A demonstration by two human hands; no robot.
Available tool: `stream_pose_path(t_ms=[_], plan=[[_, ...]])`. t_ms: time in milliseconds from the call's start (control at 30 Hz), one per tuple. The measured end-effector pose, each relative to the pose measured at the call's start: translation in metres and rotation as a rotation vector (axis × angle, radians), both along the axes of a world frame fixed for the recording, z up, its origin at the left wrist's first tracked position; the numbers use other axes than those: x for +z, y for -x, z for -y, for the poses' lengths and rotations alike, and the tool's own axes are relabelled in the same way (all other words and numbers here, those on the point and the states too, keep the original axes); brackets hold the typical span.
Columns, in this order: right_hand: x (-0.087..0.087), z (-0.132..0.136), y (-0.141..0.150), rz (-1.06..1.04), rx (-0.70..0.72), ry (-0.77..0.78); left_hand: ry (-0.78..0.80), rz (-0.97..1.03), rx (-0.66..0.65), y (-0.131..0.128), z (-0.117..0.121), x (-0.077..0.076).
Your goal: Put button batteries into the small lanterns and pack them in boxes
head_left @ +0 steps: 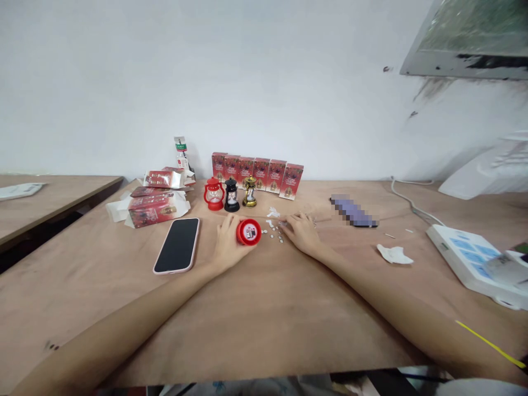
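Observation:
My left hand (227, 241) is closed around a small red lantern (249, 232). Its underside faces me, with a round compartment showing inside the red rim. My right hand (303, 233) rests low over the table, its fingers reaching to the left and a little apart, touching or just beside small clear and white scraps. Several button cells (281, 240) lie between my hands, next to white paper bits (272, 212). Behind them stand a red lantern (214, 194), a black lantern (231, 196) and a gold lantern (249, 192), all upright.
Several red boxes (261, 174) stand in a row by the wall. Opened boxes (154, 207) lie at the left, near a phone (177, 245). Rightward are a blurred-out purple phone (353, 212), crumpled paper (394, 254), a white power strip (474, 264) and its cable (408, 202).

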State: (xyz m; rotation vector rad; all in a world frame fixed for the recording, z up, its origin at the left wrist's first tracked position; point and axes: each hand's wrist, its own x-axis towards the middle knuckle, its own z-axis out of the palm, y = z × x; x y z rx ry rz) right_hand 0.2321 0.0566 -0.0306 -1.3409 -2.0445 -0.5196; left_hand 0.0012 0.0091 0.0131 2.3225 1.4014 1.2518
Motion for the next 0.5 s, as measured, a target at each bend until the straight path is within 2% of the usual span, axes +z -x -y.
stream_pose_path(t_ms=[133,233,333,500], plan=[[0.000,0.000,0.001,0.000,0.006,-0.003,0.003,-0.005,-0.011,0.000,0.000,0.001],[0.002,0.002,0.002,-0.002,0.061,-0.064,0.004,-0.006,-0.029,0.000,0.001,0.002],[0.007,0.010,0.004,-0.057,0.181,-0.191,0.012,-0.009,-0.038,0.001,0.001,0.002],[0.015,0.035,0.019,-0.196,0.460,-0.404,0.011,-0.091,-0.020,0.001,0.001,0.000]])
